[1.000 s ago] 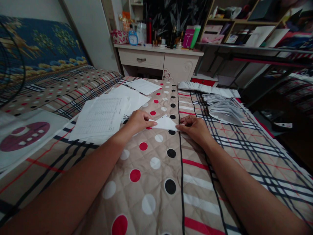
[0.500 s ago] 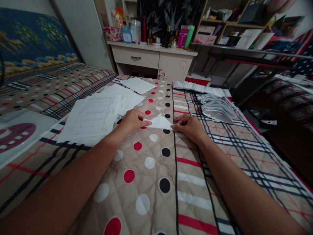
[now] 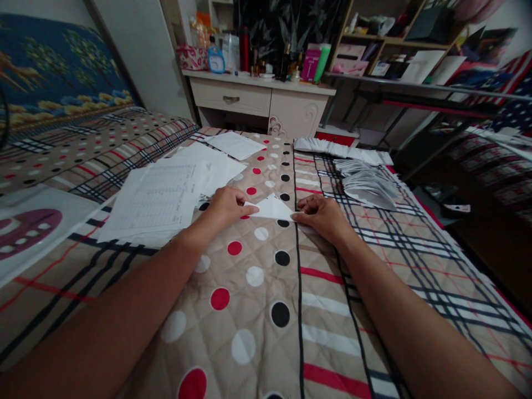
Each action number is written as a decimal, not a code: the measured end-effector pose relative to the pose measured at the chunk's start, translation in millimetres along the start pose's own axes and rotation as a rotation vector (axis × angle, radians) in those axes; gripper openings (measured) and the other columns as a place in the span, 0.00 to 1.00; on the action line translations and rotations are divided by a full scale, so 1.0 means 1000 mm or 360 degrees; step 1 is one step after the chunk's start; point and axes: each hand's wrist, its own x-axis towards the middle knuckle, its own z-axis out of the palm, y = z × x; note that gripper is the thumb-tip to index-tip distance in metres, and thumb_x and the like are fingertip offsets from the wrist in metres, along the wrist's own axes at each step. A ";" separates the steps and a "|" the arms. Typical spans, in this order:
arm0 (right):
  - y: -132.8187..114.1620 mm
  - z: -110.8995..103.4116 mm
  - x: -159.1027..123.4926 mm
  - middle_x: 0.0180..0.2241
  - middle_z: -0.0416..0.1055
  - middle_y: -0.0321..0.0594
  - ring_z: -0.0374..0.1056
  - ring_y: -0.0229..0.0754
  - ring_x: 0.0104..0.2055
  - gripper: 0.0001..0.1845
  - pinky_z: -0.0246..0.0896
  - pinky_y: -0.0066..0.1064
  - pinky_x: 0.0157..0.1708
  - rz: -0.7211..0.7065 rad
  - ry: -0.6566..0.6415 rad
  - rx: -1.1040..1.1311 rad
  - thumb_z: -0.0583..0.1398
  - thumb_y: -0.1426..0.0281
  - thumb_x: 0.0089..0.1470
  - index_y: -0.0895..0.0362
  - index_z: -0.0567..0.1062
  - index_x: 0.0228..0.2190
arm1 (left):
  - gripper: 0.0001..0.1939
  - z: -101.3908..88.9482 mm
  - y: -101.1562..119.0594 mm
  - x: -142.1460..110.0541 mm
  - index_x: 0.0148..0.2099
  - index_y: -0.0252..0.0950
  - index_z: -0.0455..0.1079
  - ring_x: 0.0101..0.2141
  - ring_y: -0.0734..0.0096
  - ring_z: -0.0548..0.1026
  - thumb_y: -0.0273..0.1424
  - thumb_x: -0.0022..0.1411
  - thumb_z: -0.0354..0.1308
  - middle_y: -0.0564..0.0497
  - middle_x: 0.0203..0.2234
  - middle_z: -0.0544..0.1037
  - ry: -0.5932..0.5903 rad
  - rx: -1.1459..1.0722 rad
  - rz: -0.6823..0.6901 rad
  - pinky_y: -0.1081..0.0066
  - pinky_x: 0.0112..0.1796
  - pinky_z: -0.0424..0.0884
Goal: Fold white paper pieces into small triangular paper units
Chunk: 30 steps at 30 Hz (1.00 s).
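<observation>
A small white sheet of paper, folded to a triangle [image 3: 273, 208], lies over the dotted bedspread with its peak pointing away from me. My left hand [image 3: 228, 206] pinches its left corner between thumb and fingers. At the opposite corner, my right hand [image 3: 321, 215] grips the paper the same way, thumb on top. Just left of my left hand rests a spread of printed sheets [image 3: 153, 191]. Folded paper pieces [image 3: 366, 185] are fanned out beyond my right hand.
A long row of folded papers [image 3: 343, 149] lies near the bed's far edge, and a white paper stack [image 3: 236, 145] sits left of it. A plastic bag [image 3: 78, 213] is at the left. Behind the bed stands a white dresser [image 3: 233, 98] with bottles on top.
</observation>
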 end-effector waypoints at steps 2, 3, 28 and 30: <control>0.000 0.000 -0.001 0.32 0.76 0.41 0.72 0.44 0.36 0.14 0.64 0.33 0.35 0.0000 0.0017 -0.0012 0.69 0.66 0.38 0.56 0.70 0.14 | 0.13 0.000 0.002 -0.001 0.26 0.34 0.75 0.23 0.74 0.65 0.40 0.47 0.69 0.54 0.20 0.71 0.0016 0.0044 0.0012 0.71 0.25 0.58; -0.001 0.001 -0.001 0.32 0.76 0.41 0.72 0.44 0.36 0.14 0.64 0.33 0.34 0.0001 0.0021 -0.0020 0.69 0.66 0.38 0.56 0.70 0.14 | 0.13 0.000 0.002 -0.001 0.26 0.34 0.75 0.23 0.74 0.65 0.40 0.46 0.69 0.54 0.20 0.71 0.0024 0.0064 0.0006 0.71 0.25 0.58; -0.021 0.008 -0.029 0.41 0.73 0.47 0.67 0.49 0.45 0.14 0.62 0.36 0.44 -0.0506 0.0013 -0.0782 0.58 0.79 0.44 0.58 0.77 0.35 | 0.11 0.001 0.025 -0.035 0.42 0.37 0.76 0.41 0.55 0.74 0.29 0.56 0.58 0.45 0.37 0.79 -0.0022 0.0754 0.0690 0.58 0.43 0.68; -0.025 0.007 -0.031 0.41 0.74 0.47 0.67 0.50 0.45 0.15 0.62 0.35 0.44 -0.0463 -0.0013 -0.0882 0.59 0.77 0.44 0.58 0.77 0.37 | 0.12 0.001 0.031 -0.038 0.44 0.38 0.76 0.41 0.55 0.75 0.31 0.57 0.58 0.45 0.38 0.80 -0.0048 0.0809 0.0626 0.60 0.41 0.68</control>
